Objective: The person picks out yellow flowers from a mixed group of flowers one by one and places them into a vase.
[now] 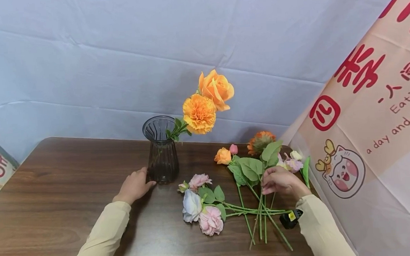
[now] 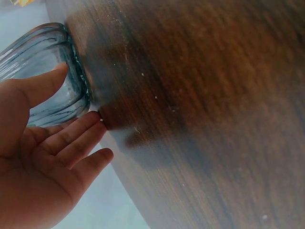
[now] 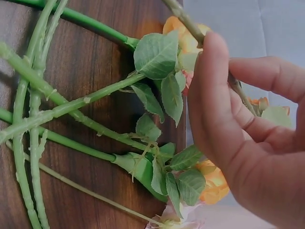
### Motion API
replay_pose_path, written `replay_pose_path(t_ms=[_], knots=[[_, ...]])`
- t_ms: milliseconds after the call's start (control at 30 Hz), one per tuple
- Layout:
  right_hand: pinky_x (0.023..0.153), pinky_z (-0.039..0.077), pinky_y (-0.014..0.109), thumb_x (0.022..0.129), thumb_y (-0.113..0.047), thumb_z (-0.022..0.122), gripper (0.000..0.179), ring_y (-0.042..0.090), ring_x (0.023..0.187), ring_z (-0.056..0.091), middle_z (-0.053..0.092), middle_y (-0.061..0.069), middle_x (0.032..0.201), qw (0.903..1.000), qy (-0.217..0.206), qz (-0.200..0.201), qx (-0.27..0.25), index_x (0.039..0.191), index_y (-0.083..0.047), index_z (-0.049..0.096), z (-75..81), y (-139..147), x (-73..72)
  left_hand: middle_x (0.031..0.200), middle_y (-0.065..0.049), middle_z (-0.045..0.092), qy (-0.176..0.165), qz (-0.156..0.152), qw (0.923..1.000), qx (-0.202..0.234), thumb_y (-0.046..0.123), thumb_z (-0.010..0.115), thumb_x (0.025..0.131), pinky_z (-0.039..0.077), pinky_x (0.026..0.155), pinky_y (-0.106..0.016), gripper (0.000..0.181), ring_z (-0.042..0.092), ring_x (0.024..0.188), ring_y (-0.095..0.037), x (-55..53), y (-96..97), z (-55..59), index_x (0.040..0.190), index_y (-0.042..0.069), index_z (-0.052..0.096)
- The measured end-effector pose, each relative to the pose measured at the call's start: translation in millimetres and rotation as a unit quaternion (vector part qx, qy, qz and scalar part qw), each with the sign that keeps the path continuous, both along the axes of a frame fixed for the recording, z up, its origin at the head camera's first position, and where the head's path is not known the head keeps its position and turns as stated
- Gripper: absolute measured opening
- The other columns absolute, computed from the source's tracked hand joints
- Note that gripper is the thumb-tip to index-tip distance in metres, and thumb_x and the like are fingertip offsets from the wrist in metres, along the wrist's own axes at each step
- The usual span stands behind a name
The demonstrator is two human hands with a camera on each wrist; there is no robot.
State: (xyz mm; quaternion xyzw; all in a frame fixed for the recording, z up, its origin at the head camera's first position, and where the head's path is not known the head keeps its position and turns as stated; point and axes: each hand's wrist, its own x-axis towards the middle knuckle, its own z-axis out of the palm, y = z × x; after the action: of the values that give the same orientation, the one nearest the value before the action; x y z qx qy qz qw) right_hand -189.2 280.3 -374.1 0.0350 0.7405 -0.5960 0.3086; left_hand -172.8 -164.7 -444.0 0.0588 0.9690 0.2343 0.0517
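A ribbed dark glass vase [image 1: 163,162] stands upright near the table's back edge. It holds an orange rose [image 1: 217,90] and an orange carnation [image 1: 199,113], which lean right over its rim. My left hand [image 1: 134,185] is at the vase's base, its thumb and fairly straight fingers to either side of the glass [image 2: 47,78]. On the right, my right hand [image 1: 279,182] pinches the stem [image 3: 243,95] of an orange flower [image 1: 261,142] between thumb and fingers. The bloom's brownish underside faces me. Green leaves [image 1: 251,168] and crossing stems lie below that hand.
Pink and pale blue flowers [image 1: 192,205] lie mid-table, stems pointing right. A small orange rose [image 1: 222,156] and pale purple blooms [image 1: 293,163] lie farther back. A small black device [image 1: 290,219] is by the right cuff. Cloth walls [image 1: 120,70] border the table.
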Motion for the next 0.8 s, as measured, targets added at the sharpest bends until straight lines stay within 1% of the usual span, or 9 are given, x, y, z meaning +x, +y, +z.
replay_pose_path(t_ms=[133, 300, 533, 800], knots=[[0.065, 0.056, 0.034, 0.080, 0.011, 0.048, 0.017, 0.021, 0.059, 0.063, 0.057, 0.011, 0.066, 0.9999, -0.001, 0.001, -0.015, 0.070, -0.002, 0.050, 0.7, 0.4, 0.3, 0.120, -0.035, 0.048, -0.004, 0.002, 1.0000, 0.000, 0.022, 0.062, 0.088, 0.043, 0.086, -0.056, 0.062, 0.049, 0.105, -0.048, -1.1, -0.4, -2.8, 0.127, -0.019, 0.038], [0.066, 0.056, 0.034, 0.081, 0.011, 0.046, 0.018, 0.023, 0.060, 0.063, 0.058, 0.011, 0.066, 0.9992, -0.005, -0.008, -0.040, 0.069, -0.002, 0.050, 0.9, 0.3, 1.6, 0.121, -0.035, 0.048, -0.005, 0.003, 1.0000, -0.006, 0.024, 0.062, 0.087, 0.042, 0.087, -0.056, 0.063, 0.049, 0.106, -0.048, -1.7, -0.3, -3.3, 0.127, -0.019, 0.037], [0.069, 0.056, 0.034, 0.083, 0.011, 0.045, 0.019, 0.021, 0.062, 0.063, 0.058, 0.011, 0.069, 0.9977, -0.005, -0.014, -0.066, 0.070, -0.002, 0.050, -0.6, -0.2, 3.7, 0.120, -0.035, 0.048, 0.000, 0.002, 1.0000, -0.006, 0.023, 0.063, 0.087, 0.041, 0.087, -0.057, 0.063, 0.049, 0.106, -0.048, -2.9, -1.0, -6.4, 0.126, -0.019, 0.038], [0.071, 0.056, 0.034, 0.084, 0.011, 0.044, 0.020, 0.020, 0.063, 0.061, 0.057, 0.011, 0.071, 0.9959, -0.002, -0.010, -0.090, 0.070, -0.002, 0.050, 2.3, -1.8, 5.6, 0.120, -0.035, 0.048, 0.000, 0.000, 1.0000, -0.008, 0.023, 0.062, 0.087, 0.039, 0.089, -0.058, 0.063, 0.048, 0.107, -0.049, -2.8, -0.9, -5.7, 0.127, -0.019, 0.038]])
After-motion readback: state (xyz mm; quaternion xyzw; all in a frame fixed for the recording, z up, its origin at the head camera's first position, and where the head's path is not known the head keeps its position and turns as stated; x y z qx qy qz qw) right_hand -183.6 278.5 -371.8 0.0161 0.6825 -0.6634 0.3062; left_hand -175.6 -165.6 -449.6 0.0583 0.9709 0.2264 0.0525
